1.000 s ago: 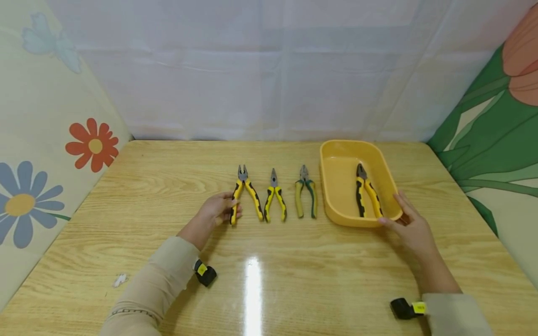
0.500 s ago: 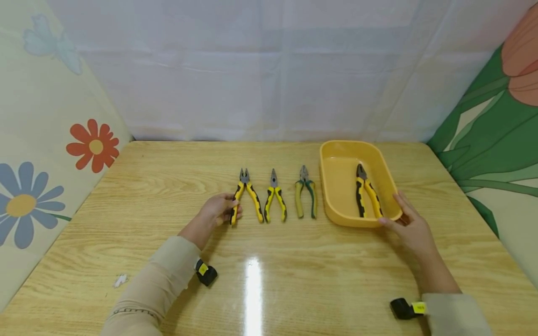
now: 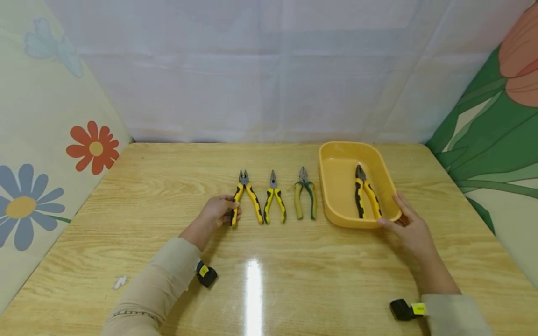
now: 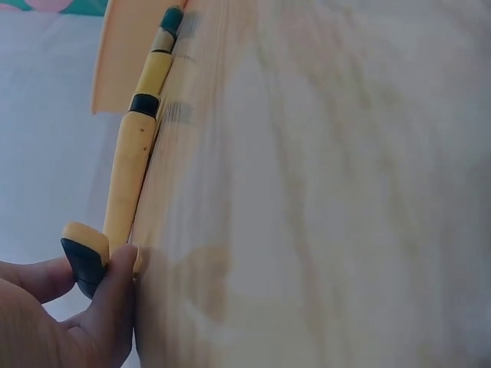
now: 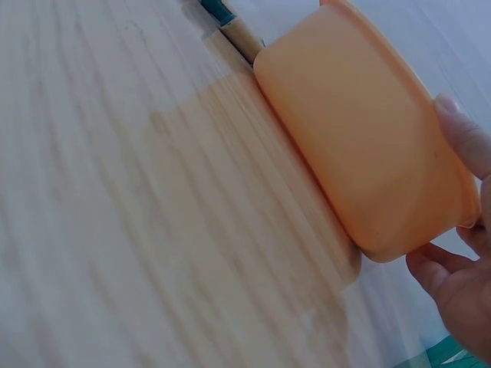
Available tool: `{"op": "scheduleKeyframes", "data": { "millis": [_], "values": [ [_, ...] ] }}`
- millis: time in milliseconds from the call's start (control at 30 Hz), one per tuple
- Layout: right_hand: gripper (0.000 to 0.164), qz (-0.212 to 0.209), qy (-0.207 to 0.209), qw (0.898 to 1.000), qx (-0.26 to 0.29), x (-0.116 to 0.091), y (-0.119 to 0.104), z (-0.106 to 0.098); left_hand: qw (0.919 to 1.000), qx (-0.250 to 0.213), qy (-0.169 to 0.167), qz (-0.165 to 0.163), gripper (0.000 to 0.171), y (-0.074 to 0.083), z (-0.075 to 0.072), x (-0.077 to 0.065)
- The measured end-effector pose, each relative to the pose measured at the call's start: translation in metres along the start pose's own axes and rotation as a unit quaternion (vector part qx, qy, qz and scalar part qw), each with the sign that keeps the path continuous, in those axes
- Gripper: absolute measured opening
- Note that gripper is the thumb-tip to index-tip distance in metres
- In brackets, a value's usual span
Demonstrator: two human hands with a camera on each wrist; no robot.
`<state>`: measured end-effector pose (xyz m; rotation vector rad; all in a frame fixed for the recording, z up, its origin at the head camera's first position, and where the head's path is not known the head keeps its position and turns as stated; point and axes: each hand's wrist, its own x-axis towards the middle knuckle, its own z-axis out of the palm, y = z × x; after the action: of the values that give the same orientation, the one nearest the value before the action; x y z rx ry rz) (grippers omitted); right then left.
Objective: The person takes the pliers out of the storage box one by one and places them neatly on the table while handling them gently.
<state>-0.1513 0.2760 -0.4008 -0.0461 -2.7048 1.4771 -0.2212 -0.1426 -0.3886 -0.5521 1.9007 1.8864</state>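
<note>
Pliers [image 3: 244,181] on wood-grain table [image 3: 328,270], creased white backdrop [image 3: 189,88] behind.

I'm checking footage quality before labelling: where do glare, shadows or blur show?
Head view: a bright glare streak on the table, a soft shadow beside the left sleeve, the held pliers fairly clear; left wrist view: the table washed out and soft at right, the left hand clearer; right wrist view: a darker patch beside the tray, perhaps shadow or reflection.
</note>
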Motion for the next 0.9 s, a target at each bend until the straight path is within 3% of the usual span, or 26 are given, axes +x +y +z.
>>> {"op": "scheduleKeyframes", "data": {
  "millis": [200,433,633,800,900],
  "values": [
    [0.072,-0.019,0.002,1.000,0.003,0.0009,0.0013,0.0008,0.9989,0.045,-0.004,0.008,0.042,0.0017,-0.0009,0.0000],
    [0.073,0.001,0.000,1.000,0.001,0.0016,-0.0001,-0.0005,0.9970,0.076,-0.006,0.015,0.043,0.0036,-0.0021,0.0026],
    [0.073,-0.012,0.002,1.000,0.003,0.0014,0.0000,0.0001,0.9941,0.108,-0.001,0.010,0.046,0.0033,-0.0040,0.0034],
    [0.072,-0.011,0.001,1.000,0.010,0.0005,-0.0002,0.0007,0.9869,0.159,0.000,0.027,0.045,0.0031,-0.0039,0.0028],
    [0.072,-0.008,0.001,1.000,0.012,0.0001,-0.0013,0.0009,0.9775,0.207,0.007,0.040,0.044,0.0046,-0.0039,0.0017]
  ]
}}
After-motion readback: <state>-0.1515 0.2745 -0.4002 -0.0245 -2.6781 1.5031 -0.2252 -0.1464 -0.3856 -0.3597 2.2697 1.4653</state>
